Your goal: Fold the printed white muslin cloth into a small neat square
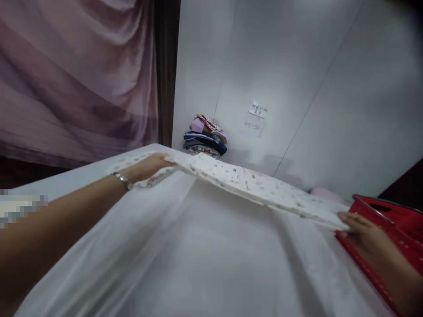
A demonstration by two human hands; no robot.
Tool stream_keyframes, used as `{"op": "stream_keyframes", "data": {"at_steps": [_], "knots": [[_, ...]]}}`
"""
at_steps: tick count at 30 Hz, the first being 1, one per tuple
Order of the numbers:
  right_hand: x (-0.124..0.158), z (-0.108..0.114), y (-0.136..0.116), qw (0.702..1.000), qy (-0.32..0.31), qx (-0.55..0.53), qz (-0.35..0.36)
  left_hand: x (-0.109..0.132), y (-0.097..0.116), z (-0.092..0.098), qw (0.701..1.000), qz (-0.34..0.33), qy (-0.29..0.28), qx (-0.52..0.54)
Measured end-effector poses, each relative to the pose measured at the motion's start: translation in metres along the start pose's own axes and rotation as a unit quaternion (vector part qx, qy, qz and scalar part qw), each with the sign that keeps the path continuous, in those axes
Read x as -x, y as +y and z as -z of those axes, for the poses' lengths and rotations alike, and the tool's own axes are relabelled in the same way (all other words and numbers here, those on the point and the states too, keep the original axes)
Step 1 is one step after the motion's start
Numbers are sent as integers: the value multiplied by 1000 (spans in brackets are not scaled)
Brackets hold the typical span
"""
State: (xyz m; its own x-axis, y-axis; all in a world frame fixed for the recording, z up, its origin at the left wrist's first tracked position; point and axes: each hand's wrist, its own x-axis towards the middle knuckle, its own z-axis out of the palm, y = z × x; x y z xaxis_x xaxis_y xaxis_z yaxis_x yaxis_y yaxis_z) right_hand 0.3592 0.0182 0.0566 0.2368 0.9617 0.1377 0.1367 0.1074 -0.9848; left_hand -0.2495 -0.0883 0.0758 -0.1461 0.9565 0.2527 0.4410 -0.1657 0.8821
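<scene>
We seem to be straightening the printed white cloth (251, 179) stretched between our left grip (152, 164) and right grip (362, 231), each pinching fabric, and the next move likely calls for even tension

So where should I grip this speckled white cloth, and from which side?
Probably toward opposite ends, from left and right: the speckled white cloth stretches sideways in a long band, with the left hand and right hand holding it that way.
</scene>
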Motion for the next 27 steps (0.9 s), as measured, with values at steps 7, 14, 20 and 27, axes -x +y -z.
{"op": "stream_keyframes", "data": {"at_steps": [7,14,20,27], "knots": [[94,13,118,967,-60,10,-248,108,-79,-49,983,112,-84,-120],[122,32,110,970,-78,57,-224,144,-89,-27,978,106,-111,-143],[136,27,138,938,-114,300,-132,164,-116,-36,971,63,-132,-188],[158,26,139,849,-97,466,230,188,-105,-50,923,-28,-112,-367]]}}
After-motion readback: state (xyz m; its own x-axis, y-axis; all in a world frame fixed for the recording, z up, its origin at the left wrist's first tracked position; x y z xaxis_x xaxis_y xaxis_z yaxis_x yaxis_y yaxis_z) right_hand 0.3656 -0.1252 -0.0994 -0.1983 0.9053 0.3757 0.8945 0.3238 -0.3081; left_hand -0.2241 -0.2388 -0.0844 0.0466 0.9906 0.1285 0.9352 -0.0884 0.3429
